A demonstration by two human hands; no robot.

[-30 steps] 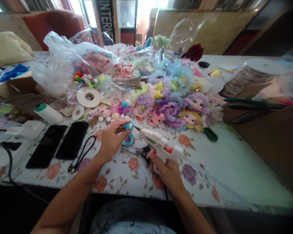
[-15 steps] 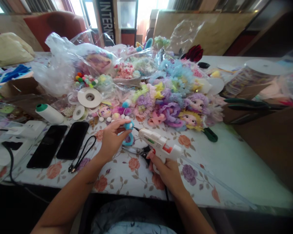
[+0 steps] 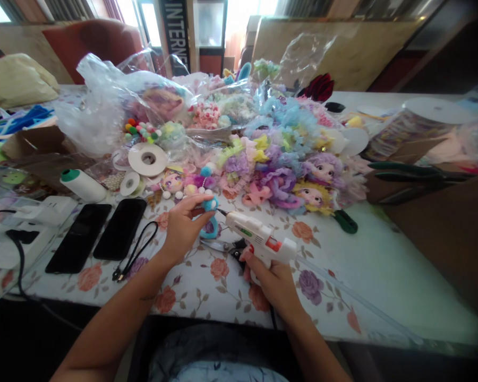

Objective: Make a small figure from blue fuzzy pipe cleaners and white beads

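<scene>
Between thumb and fingers, my left hand (image 3: 188,220) pinches a fuzzy blue craft piece (image 3: 209,229) with a loop hanging below and a small white ball on it. A white hot glue gun (image 3: 252,231) is gripped in my right hand (image 3: 273,281), its dark nozzle pointing left, right at the blue piece. Whether the nozzle touches it I cannot tell. From the gun's back a long clear glue stick (image 3: 358,302) slants down to the right. Scissors (image 3: 223,245) lie on the flowered tablecloth (image 3: 199,286) beneath, partly covered by the gun and my right hand.
Two black phones (image 3: 119,229) and a black wrist strap (image 3: 137,252) lie to the left, near a power strip (image 3: 27,233). Behind my hands are ribbon spools (image 3: 159,164), thread (image 3: 83,185), doll faces (image 3: 322,168) and a heap of pastel trims (image 3: 279,143). Green-handled pliers (image 3: 406,171) rest on a cardboard box (image 3: 442,228).
The whole view has shifted very slightly, with the table things a little further right. My hands, the blue piece and the glue gun hold nearly the same pose.
</scene>
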